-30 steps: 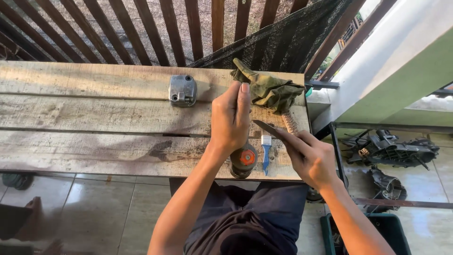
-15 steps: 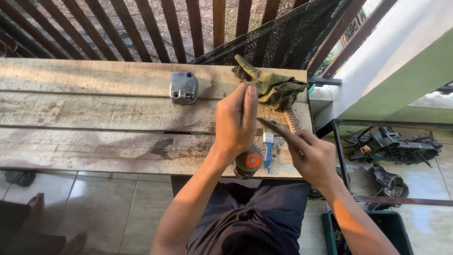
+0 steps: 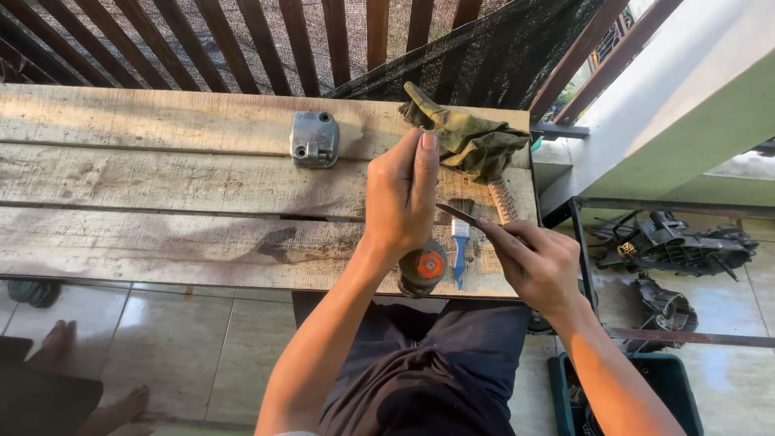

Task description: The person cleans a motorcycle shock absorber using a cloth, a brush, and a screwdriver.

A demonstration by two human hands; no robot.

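Note:
My left hand (image 3: 400, 202) is raised over the right end of a worn wooden plank table (image 3: 161, 186). Its fingers are curled shut round a small part that the palm hides. My right hand (image 3: 539, 265) grips a thin dark blade (image 3: 454, 213) whose tip points at the left hand's fingers. Just below my left wrist, at the table's front edge, sits a round grey piece with an orange centre (image 3: 425, 266). A small blue-handled brush (image 3: 460, 249) lies beside it, between my two hands.
A crumpled green cloth (image 3: 470, 142) and a wire brush (image 3: 505, 202) lie at the table's right end. A grey metal cover (image 3: 314, 139) rests mid-table. Dark engine parts (image 3: 670, 242) and a green crate (image 3: 670, 379) sit on the floor at right. Someone's bare feet (image 3: 56, 339) show at lower left.
My hands have barely shifted. The blade tip in my right hand has come slightly closer to my left hand's fingers. Nothing on the table moved.

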